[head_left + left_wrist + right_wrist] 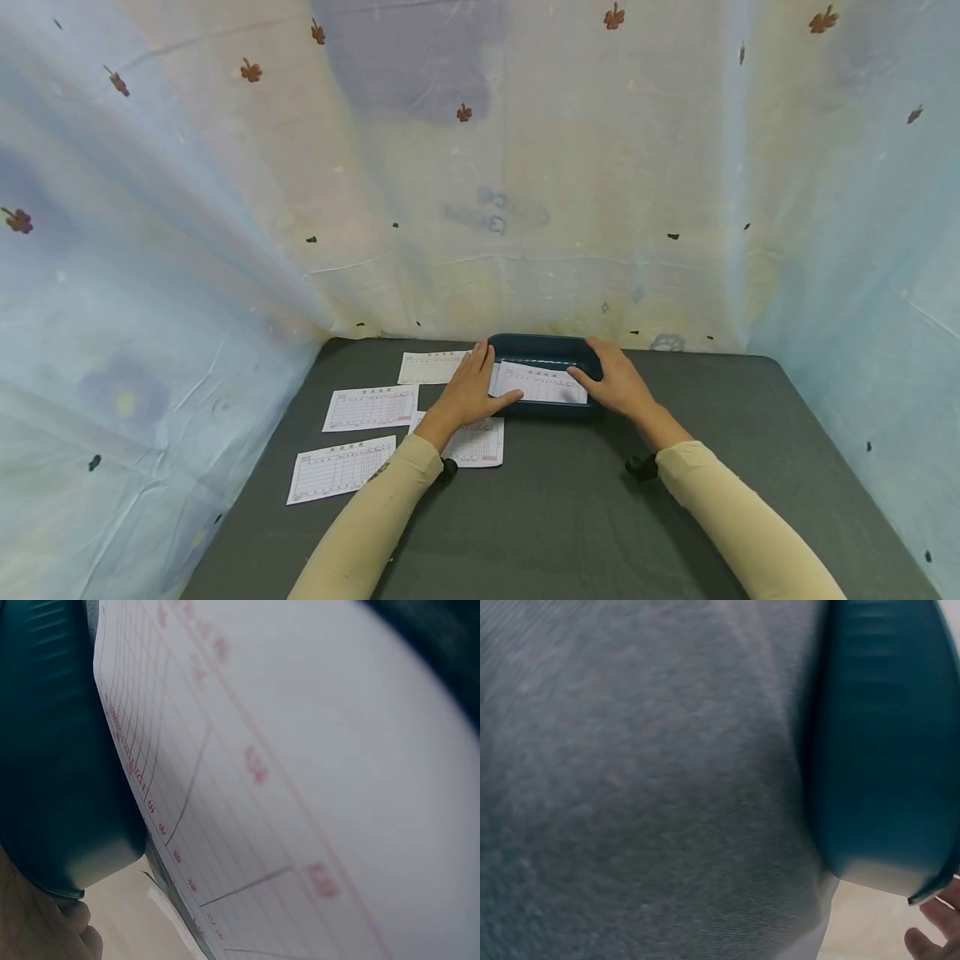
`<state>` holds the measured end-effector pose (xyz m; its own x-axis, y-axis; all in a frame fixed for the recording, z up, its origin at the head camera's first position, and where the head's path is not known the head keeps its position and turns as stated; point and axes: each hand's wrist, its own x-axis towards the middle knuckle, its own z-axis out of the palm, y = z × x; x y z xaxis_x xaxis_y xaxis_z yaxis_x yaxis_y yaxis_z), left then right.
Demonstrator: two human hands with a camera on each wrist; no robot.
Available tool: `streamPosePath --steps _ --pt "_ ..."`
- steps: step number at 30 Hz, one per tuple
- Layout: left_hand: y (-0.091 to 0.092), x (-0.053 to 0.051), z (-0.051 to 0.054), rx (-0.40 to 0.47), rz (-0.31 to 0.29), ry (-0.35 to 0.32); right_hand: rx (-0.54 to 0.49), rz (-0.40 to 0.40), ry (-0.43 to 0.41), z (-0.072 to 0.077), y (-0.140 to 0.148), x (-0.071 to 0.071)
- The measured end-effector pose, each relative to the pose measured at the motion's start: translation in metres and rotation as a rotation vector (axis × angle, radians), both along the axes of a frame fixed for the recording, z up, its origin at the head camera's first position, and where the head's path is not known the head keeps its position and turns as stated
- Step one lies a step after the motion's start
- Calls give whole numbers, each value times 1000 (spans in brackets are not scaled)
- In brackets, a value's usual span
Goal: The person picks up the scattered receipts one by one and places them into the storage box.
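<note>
A dark blue plastic bin [543, 351] sits near the far edge of the table, with printed form sheets [543, 383] lying in it. My left hand [470, 390] holds the bin's left end, its thumb reaching over the front rim. At the right end my right hand [617, 380] grips the bin, thumb across the rim above the sheets. Bin wall [52, 750] and left fingertips [64, 922] show in the left wrist view. The right wrist view has the bin's outer side [885, 750] and right fingers [937, 922] by its corner.
More printed forms lie left of the bin: one behind [427, 367], one mid-left [371, 408], one nearer left [341, 469], and another [480, 442] partly under my left wrist. A dark grey cloth covers the table [547, 517]. A patterned curtain [570, 250] hangs behind.
</note>
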<state>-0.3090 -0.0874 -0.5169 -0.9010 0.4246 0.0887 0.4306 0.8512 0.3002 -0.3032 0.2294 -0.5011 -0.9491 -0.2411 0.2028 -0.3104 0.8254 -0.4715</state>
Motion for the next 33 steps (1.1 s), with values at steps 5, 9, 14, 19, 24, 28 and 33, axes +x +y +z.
streamPosePath --steps 5,9,14,19,24,28,33 --pt "1 2 1 -3 0 -2 65 17 0 -5 -2 2" --pt "1 1 0 -5 -8 -4 111 26 26 -9 -3 4" --pt "1 1 0 -2 -17 4 155 23 23 -13 -4 7" --pt "1 4 4 11 -20 15 156 14 2 -12 -6 11" --pt "1 4 4 15 -23 8 191 -3 -7 -12 -7 13" --pt "0 2 1 8 -24 8 187 -1 -4 -13 -7 13" --pt "-2 -1 0 3 -29 -1 165 4 10 -16 -9 12"
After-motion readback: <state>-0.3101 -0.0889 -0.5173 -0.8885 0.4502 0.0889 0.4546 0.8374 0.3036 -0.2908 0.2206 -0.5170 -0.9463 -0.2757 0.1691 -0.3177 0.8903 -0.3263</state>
